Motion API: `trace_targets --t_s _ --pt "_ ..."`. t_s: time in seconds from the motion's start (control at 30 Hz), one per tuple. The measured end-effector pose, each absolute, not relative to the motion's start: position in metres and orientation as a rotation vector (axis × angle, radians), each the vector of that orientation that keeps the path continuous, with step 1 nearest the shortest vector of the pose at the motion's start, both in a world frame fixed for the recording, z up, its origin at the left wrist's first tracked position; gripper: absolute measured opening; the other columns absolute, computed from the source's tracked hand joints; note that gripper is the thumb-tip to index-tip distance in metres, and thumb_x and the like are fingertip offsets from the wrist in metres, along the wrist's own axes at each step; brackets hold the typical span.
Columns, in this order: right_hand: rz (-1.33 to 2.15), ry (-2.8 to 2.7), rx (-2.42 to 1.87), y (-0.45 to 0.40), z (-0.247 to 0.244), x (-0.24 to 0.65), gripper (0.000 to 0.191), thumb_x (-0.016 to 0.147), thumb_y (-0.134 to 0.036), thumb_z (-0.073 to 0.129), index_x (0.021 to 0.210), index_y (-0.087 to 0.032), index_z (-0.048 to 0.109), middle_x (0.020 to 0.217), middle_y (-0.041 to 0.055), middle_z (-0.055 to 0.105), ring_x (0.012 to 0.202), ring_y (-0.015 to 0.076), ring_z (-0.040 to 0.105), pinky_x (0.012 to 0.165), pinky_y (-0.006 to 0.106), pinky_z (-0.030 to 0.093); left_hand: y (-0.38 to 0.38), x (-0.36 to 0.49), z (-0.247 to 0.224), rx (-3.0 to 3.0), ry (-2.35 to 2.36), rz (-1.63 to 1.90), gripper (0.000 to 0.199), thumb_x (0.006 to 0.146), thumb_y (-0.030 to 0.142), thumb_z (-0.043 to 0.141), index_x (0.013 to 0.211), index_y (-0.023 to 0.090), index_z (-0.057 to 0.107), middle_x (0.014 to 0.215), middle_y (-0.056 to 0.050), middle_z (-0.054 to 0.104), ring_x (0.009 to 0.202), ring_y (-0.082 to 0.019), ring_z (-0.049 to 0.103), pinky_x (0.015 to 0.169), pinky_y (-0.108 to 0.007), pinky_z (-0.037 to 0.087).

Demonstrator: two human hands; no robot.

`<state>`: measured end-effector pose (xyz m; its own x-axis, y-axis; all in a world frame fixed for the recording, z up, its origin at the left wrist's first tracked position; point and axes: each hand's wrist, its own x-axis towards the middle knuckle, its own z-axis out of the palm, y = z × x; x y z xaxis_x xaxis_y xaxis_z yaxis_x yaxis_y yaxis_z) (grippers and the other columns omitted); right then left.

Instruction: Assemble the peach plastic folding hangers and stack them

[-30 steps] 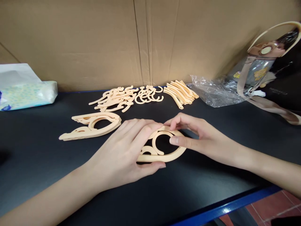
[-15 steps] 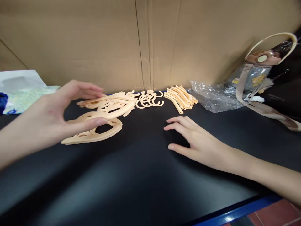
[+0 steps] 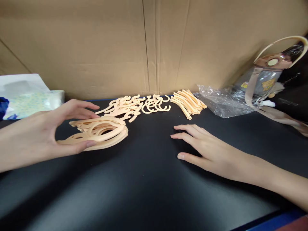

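At the left of the black tabletop, my left hand [image 3: 48, 128] is closed around a stack of beige curved plastic hanger pieces [image 3: 115, 131], its thumb along the near side and its fingers at the far side. The pieces lie roughly over one another, with an oval gap in the middle. My right hand [image 3: 202, 147] is held low over the table at right of centre, fingers apart and nothing in it. Behind the stack is a loose pile of beige hanger parts [image 3: 126, 106]. Small beige hooks [image 3: 154, 104] lie to the right of that pile, then a bundle of beige strips [image 3: 189, 102].
A crumpled clear plastic bag [image 3: 221, 102] lies at the back right, beside a bottle [image 3: 267, 73] with a handle and strap. A tissue packet [image 3: 31, 99] is at the back left. Cardboard [image 3: 108, 48] stands along the rear edge of the black table [image 3: 144, 192].
My left hand has brought the upper hanger piece down and nearer, onto the lower one, uncovering the pile behind. The view has shifted slightly; my right hand stays open.
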<state>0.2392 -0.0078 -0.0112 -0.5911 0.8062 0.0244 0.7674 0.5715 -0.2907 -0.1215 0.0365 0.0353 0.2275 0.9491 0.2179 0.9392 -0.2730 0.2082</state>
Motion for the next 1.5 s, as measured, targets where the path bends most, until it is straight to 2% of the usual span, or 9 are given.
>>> trace_targets --t_s 0.07,0.27,0.5,0.67,0.8,0.93,1.17,1.33,1.5 --pt "0.353 -2.647 -1.328 -0.008 -0.011 0.239 0.051 0.098 -0.051 0.043 0.138 -0.020 0.052 0.148 0.0129 0.044 0.138 0.0284 0.039 0.112 0.051 0.038 0.037 -0.124 0.033 2.508 1.803 0.391 0.093 0.061 0.096 0.042 0.122 0.026 0.049 0.120 -0.004 0.066 0.107 -0.030 0.064 0.093 -0.041 0.045" --pt "0.312 -2.661 -1.311 -0.006 -0.011 0.238 0.052 0.099 -0.050 0.042 0.138 -0.019 0.052 0.147 0.0140 0.045 0.138 0.0298 0.040 0.110 0.052 0.041 0.039 -0.127 0.031 2.511 1.840 0.243 0.074 0.074 0.082 0.050 0.122 0.026 0.046 0.127 -0.003 0.060 0.107 -0.029 0.062 0.090 -0.036 0.042" --pt "0.288 -2.652 -1.305 -0.007 -0.013 0.240 0.051 0.098 -0.050 0.043 0.138 -0.019 0.053 0.147 0.0143 0.047 0.137 0.0311 0.042 0.109 0.054 0.041 0.037 -0.121 0.032 2.524 1.841 0.196 0.063 0.078 0.080 0.046 0.113 0.027 0.048 0.132 0.001 0.056 0.098 -0.025 0.062 0.087 -0.032 0.040" --pt "0.265 -2.683 -1.321 -0.008 -0.012 0.239 0.051 0.099 -0.049 0.041 0.139 -0.018 0.052 0.148 0.0143 0.046 0.138 0.0303 0.040 0.110 0.053 0.040 0.040 -0.125 0.031 2.526 1.834 0.238 0.073 0.075 0.086 0.042 0.117 0.027 0.049 0.134 0.000 0.056 0.103 -0.028 0.062 0.088 -0.033 0.040" --pt "0.238 -2.691 -1.303 -0.008 -0.013 0.239 0.051 0.099 -0.048 0.041 0.139 -0.018 0.052 0.148 0.0151 0.046 0.138 0.0306 0.040 0.110 0.054 0.040 0.035 -0.127 0.027 2.528 1.759 0.271 0.083 0.069 0.089 0.048 0.129 0.032 0.045 0.140 0.000 0.054 0.116 -0.032 0.057 0.099 -0.042 0.038" --pt "0.246 -2.673 -1.291 -0.008 -0.013 0.239 0.049 0.099 -0.047 0.043 0.138 -0.018 0.053 0.146 0.0154 0.048 0.138 0.0316 0.042 0.109 0.055 0.041 0.026 -0.124 0.020 2.495 1.802 0.196 0.093 0.065 0.092 0.046 0.138 0.035 0.040 0.141 -0.003 0.054 0.117 -0.034 0.057 0.101 -0.047 0.039" --pt "0.245 -2.662 -1.285 -0.008 -0.013 0.239 0.048 0.099 -0.047 0.043 0.137 -0.019 0.054 0.146 0.0153 0.048 0.137 0.0318 0.043 0.109 0.055 0.041 0.027 -0.119 0.020 2.564 1.809 0.173 0.075 0.078 0.077 0.049 0.134 0.027 0.048 0.133 -0.005 0.059 0.114 -0.034 0.058 0.100 -0.047 0.040" --pt "0.238 -2.687 -1.301 -0.008 -0.012 0.239 0.051 0.099 -0.047 0.042 0.139 -0.017 0.052 0.146 0.0157 0.048 0.137 0.0307 0.042 0.109 0.054 0.041 0.030 -0.125 0.020 2.548 1.774 0.156 0.067 0.078 0.066 0.058 0.131 0.026 0.048 0.138 -0.006 0.056 0.117 -0.035 0.056 0.101 -0.047 0.039" --pt "0.225 -2.692 -1.297 -0.008 -0.012 0.240 0.051 0.099 -0.047 0.042 0.140 -0.018 0.052 0.147 0.0144 0.047 0.138 0.0305 0.041 0.110 0.054 0.040 0.032 -0.131 0.021 2.526 1.744 0.242 0.071 0.076 0.070 0.059 0.132 0.029 0.046 0.141 -0.002 0.053 0.122 -0.033 0.054 0.104 -0.043 0.038"
